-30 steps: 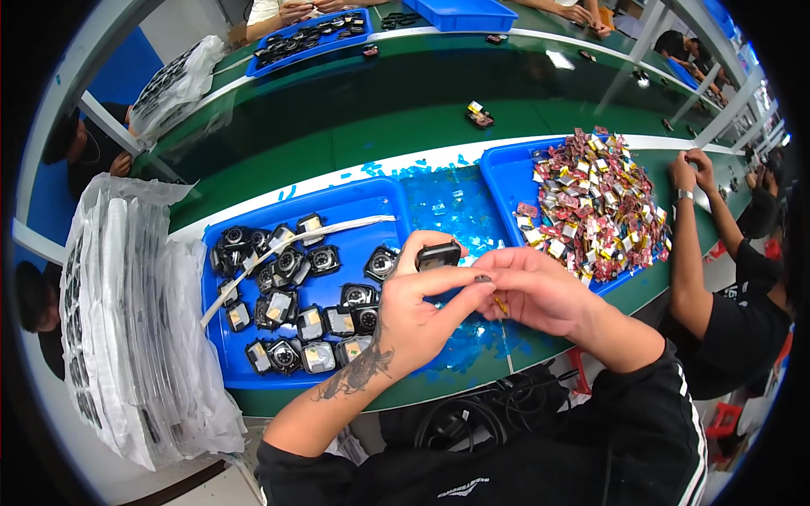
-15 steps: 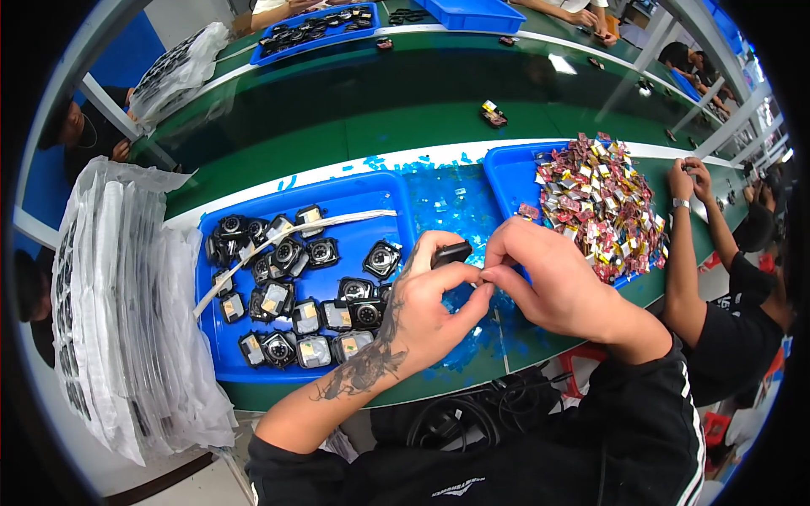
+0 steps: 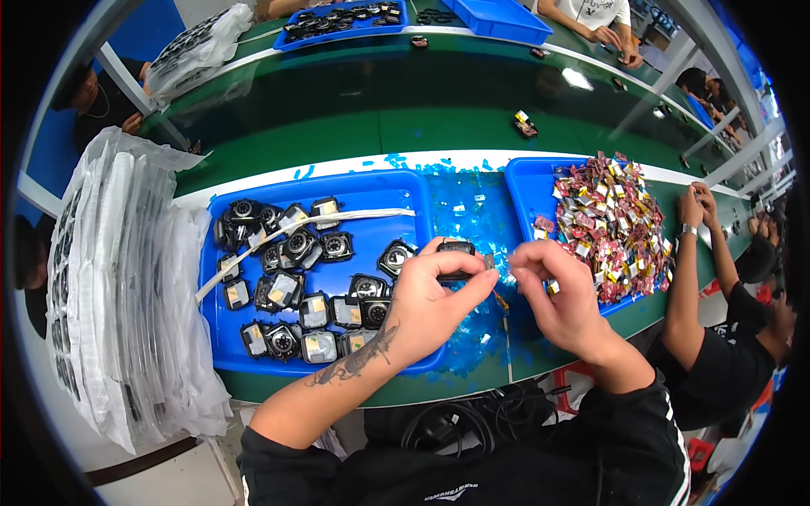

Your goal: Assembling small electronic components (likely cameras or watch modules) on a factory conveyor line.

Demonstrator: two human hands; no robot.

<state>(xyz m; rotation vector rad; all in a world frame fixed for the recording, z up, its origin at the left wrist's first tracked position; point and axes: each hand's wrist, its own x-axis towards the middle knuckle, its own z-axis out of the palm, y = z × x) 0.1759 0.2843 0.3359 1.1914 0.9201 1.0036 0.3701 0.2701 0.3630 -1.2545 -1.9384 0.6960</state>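
Here, the left hand (image 3: 426, 299) pinches a small grey piece (image 3: 489, 262) between thumb and forefinger, its other fingers around a black watch case (image 3: 457, 248), above the counter (image 3: 527, 366) between two blue trays (image 3: 371, 183); the right hand (image 3: 561, 295) curls just beside, fingers narrowly spaced, any hold unclear.

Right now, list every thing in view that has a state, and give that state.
Left hand, grip closed on a small grey piece.
Dark case, held in the left hand's curled fingers.
Right hand, fingers bent, apart from the left; holding anything or not, unclear.
Left blue tray, loosely filled with watch cases.
Pale strip, lying across that tray.
Right blue tray, heaped with small red boards.
Far blue tray, holding black parts.
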